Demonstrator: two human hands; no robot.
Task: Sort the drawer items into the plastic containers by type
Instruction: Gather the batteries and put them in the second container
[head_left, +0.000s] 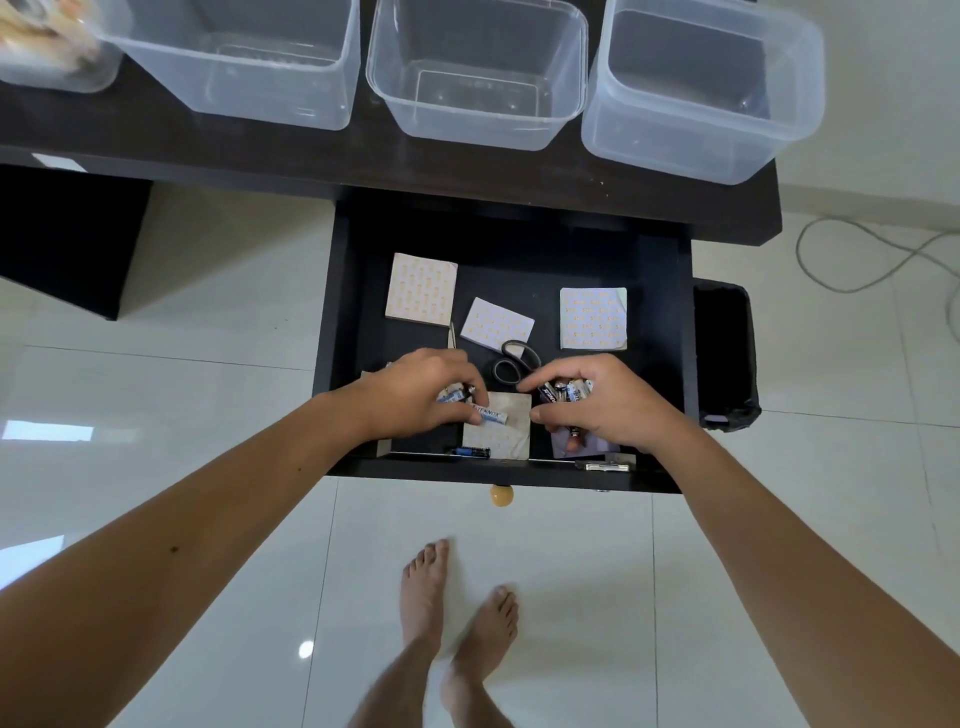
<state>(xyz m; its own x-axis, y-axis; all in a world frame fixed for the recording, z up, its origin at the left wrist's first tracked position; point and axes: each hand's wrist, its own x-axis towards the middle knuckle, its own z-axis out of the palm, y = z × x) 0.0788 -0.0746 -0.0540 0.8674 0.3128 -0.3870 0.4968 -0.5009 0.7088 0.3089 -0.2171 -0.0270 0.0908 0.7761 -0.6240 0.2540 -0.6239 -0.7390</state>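
The black drawer (670, 364) stands pulled out under the dark desk. Inside it, my left hand (415, 395) curls round some batteries (453, 396) and pinches a white-and-blue one (489, 415). My right hand (602, 400) grips a bunch of several batteries (565, 391). A loose blue battery (471, 452) lies at the front edge. Sticky-note pads lie at the back left (422, 289), the middle (497, 327) and the right (593, 318), and one more (501, 431) lies between my hands. Black-handled scissors (514, 364) lie between my hands, partly hidden.
Three clear plastic containers stand on the desk behind the drawer: left (249, 98), middle (478, 119), right (696, 150). A fourth tub (52, 73) with things in it stands at the far left. A black bin (727, 353) is right of the drawer. A cable (862, 260) lies on the tiled floor.
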